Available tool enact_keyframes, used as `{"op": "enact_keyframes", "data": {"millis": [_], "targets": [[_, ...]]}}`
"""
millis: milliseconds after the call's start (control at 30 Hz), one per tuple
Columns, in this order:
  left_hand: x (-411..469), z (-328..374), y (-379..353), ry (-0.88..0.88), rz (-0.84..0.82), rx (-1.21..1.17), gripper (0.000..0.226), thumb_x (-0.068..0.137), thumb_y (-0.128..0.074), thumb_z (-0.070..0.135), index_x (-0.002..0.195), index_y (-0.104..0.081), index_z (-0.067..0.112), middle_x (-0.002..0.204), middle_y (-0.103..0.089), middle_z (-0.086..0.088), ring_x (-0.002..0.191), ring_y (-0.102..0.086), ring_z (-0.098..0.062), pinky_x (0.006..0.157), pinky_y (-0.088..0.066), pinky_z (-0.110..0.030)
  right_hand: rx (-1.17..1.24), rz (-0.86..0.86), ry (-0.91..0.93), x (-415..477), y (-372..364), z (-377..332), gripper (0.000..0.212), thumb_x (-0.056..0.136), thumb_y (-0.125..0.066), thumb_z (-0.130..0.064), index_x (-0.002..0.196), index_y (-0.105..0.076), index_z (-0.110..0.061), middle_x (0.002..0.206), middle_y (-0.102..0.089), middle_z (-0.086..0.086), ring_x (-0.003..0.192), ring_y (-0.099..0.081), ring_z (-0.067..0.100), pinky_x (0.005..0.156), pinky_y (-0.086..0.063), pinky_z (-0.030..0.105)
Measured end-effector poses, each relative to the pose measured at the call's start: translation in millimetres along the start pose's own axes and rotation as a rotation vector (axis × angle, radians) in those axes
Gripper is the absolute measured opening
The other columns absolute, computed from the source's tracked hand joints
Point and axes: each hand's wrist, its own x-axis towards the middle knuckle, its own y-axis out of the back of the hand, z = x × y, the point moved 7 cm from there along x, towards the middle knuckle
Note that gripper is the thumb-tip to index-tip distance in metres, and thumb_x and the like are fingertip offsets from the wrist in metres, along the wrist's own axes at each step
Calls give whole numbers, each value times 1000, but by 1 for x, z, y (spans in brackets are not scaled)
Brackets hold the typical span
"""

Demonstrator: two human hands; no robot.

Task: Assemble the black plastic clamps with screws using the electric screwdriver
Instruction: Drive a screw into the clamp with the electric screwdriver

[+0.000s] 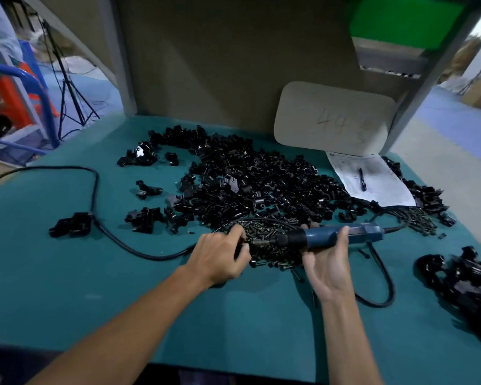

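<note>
Crosswise over the screws [267,230]: electric screwdriver [331,237] aimed at the left hand [220,257].
On the table [95,287], before the black clamps [261,182], the tool's long axis runs left-right, bit leftward; the right hand [328,268] curls under its barrel, the left hand pinches a small dark piece [243,245] beside the bit, seemingly a screw.

Both bare arms reach forward to the screwdriver [331,236]. The right arm comes in straight from below it. The right hand [328,263] sits under the screwdriver with the palm up. Its fingers curl round the blue body and its thumb hooks over the top. The left arm comes in slanting from the left. The left hand [220,258] is just left of the screwdriver's tip, back up, knuckles bent. Its fingertips [240,232] bunch close by the tip. If they pinch something, it is too small to tell.
</note>
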Motion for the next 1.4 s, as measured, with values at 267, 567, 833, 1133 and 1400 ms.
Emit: {"op": "enact_keyframes", "data": {"millis": [267, 567, 833, 1133, 1400], "targets": [[2, -3, -6, -59, -18, -74, 27, 97, -35, 45, 105, -47, 22, 55, -51, 7, 43, -44, -7, 49, -30, -26, 73, 8, 13, -3, -1, -7, 81, 82, -55, -64, 142, -44, -10, 144, -51, 20, 129, -58, 29, 105, -48, 45], [28, -34, -1, 370, 8, -573, 16, 104, -40, 43, 98, -55, 39, 64, -62, 0, 50, -55, -9, 46, -37, -25, -935, 136, 254, 11, 5, -104, 43, 100, -62, -41, 126, -42, -12, 119, -62, 18, 99, -65, 27, 89, -56, 45], [30, -16, -4, 797, -115, -1372, 19, 107, -46, 18, 115, -63, 13, 89, -73, -11, 61, -61, -15, 55, -46, -25, -1980, 179, 111, 11, 32, -81, 57, 97, -63, -49, 134, -50, -7, 135, -47, 22, 118, -47, 39, 100, -43, 45], [32, 26, 35, 561, -556, -1246, 31, 95, -59, 26, 122, -64, 12, 94, -74, -3, 74, -55, -13, 59, -36, -23, -1557, -601, 291, -44, -133, -27, 41, 106, -51, -43, 146, -53, -40, 132, -57, -19, 120, -55, -7, 107, -46, 28], [31, 11, 71, 295, -307, -685, 60, 65, -84, 65, 108, -46, 49, 94, -72, 15, 75, -69, 1, 60, -49, -18, -1173, -589, 90, -45, -133, -9, 21, 107, -51, -16, 122, -65, -13, 107, -75, 6, 98, -69, 14, 89, -55, 33]]}}
